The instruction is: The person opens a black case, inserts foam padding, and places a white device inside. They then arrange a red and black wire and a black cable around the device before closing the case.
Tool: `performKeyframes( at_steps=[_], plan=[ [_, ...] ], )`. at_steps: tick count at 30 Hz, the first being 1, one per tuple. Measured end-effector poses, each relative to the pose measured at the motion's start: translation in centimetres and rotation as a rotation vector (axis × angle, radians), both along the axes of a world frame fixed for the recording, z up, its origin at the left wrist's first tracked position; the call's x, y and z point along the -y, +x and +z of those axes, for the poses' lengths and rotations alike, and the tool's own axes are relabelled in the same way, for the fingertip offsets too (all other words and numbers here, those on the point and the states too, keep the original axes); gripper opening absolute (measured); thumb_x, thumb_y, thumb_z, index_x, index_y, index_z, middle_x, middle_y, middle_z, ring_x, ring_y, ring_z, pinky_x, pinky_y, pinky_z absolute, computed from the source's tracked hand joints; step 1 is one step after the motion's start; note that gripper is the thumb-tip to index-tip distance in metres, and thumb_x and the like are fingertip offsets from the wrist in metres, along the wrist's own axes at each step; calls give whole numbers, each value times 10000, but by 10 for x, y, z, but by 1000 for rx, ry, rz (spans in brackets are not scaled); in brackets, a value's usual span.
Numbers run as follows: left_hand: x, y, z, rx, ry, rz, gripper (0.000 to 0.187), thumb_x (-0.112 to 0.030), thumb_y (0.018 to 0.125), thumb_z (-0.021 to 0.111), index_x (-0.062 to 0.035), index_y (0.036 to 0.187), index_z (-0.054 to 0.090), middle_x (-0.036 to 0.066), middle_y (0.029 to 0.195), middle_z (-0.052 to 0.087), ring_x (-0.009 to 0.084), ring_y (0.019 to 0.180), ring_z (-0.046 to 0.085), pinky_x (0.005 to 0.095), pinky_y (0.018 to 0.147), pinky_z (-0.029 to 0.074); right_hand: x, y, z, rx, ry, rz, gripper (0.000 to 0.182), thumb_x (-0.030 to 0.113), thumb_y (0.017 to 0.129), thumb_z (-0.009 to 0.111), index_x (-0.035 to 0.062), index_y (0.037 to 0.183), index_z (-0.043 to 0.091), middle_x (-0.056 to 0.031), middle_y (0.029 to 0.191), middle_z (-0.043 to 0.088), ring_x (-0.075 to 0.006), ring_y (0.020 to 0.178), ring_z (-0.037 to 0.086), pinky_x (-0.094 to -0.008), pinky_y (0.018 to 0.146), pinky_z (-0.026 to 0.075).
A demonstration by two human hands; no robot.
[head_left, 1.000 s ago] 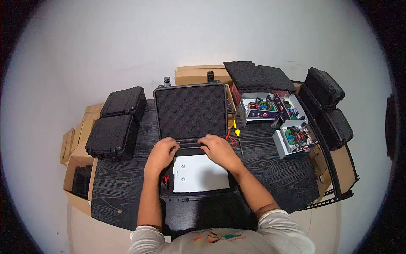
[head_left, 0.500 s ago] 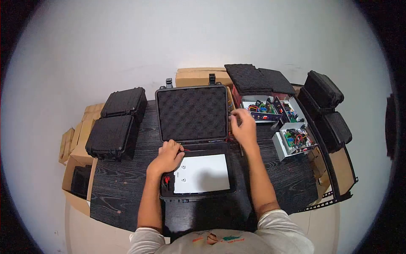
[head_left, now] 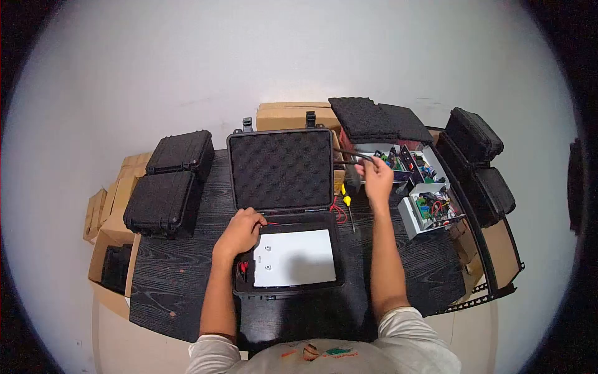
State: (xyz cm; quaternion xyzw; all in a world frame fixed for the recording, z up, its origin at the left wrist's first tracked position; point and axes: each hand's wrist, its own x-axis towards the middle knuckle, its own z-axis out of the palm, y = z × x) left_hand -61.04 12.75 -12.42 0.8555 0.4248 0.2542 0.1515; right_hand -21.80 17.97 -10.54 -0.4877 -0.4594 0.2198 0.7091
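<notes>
Nearest, at the desk's (head_left: 187, 274) front edge, an open black case (head_left: 288, 287) holds a white panel (head_left: 299, 257) seated flat in its base, with red clips or leads showing in the gap at its left side. Left hand (head_left: 240, 232) rests curled on the case's back left corner, fingertips on a thin red wire by the hinge; whether it pinches the wire, cannot tell. Foam-lined lid (head_left: 280, 168) stands open behind. Right hand (head_left: 376, 176) is raised beyond the case's right side, closed on dark thin leads (head_left: 349, 156) stretched leftward toward the lid edge. A yellow-handled screwdriver (head_left: 349, 209) lies on the desk beside loose red wire. Further right, open white boxes (head_left: 433, 209) show wiring and parts. Closed black cases (head_left: 168, 190) sit along the left edge, more at the right. Judgement: panel is in, leads not yet stowed, lid not shut.
</notes>
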Motion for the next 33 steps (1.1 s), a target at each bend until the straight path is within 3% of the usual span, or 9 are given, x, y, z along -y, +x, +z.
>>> performKeyframes(
  at_steps=[3,10,14,17,22,26,29,30,33],
  plan=[
    [2,1,3,-11,-3,19,175,-20,893,615,-26,1014,741,169,1040,664,372,1041,602,454,962,499,19,3,7,-227,124,-29,204,59,1046,562,-97,1144,649,-153,1036,744,-205,871,758,-267,784,618],
    [5,2,3,-34,-10,33,182,-63,904,633,-18,1045,738,162,1049,657,363,1051,605,454,972,494,47,14,30,-411,355,-68,203,70,1064,544,-70,1203,590,-159,1145,711,-231,962,751,-266,813,633],
    [11,2,11,-26,-35,20,227,-119,897,680,-18,1095,727,165,1049,654,363,1050,603,450,975,488,58,14,37,-510,435,1,170,87,1061,562,-22,1183,608,-158,1118,715,-239,938,757,-262,785,639],
    [16,5,22,22,-18,6,267,-133,886,709,-10,1123,709,172,1064,656,369,1049,610,441,968,494,72,2,50,-537,365,109,165,78,1054,570,-21,1179,613,-152,1097,721,-229,914,758,-256,752,641],
    [20,15,34,356,-153,-50,415,-149,970,668,8,1343,579,144,1164,660,248,1052,639,357,937,510,78,-21,52,-510,194,381,184,46,1029,573,-61,1176,608,-178,1013,737,-217,787,762,-251,691,638],
    [13,16,25,611,-218,-110,548,-215,1045,601,18,1507,421,111,1197,642,155,1022,609,315,914,503,70,-45,38,-375,-34,519,188,44,1033,558,-47,1175,641,-172,999,746,-207,789,768,-245,681,632],
    [14,15,32,677,-255,-119,537,-210,1075,546,0,1540,377,116,1220,610,170,1065,621,325,963,495,68,-67,31,-326,-170,612,182,49,1033,566,-56,1156,649,-167,1031,742,-217,832,769,-254,719,642],
    [14,14,31,665,-244,-84,547,-164,1060,568,2,1541,369,113,1214,621,160,1007,635,313,929,511,65,-72,28,-287,-190,640,182,49,1032,568,-57,1158,647,-166,1038,741,-219,849,768,-260,735,644],
    [12,12,29,631,-229,19,459,-80,1019,609,8,1455,494,97,1126,673,145,950,661,292,859,534,64,-84,22,-255,-252,701,177,45,1032,570,-56,1155,647,-156,1055,737,-223,889,765,-271,782,645]
  ],
)
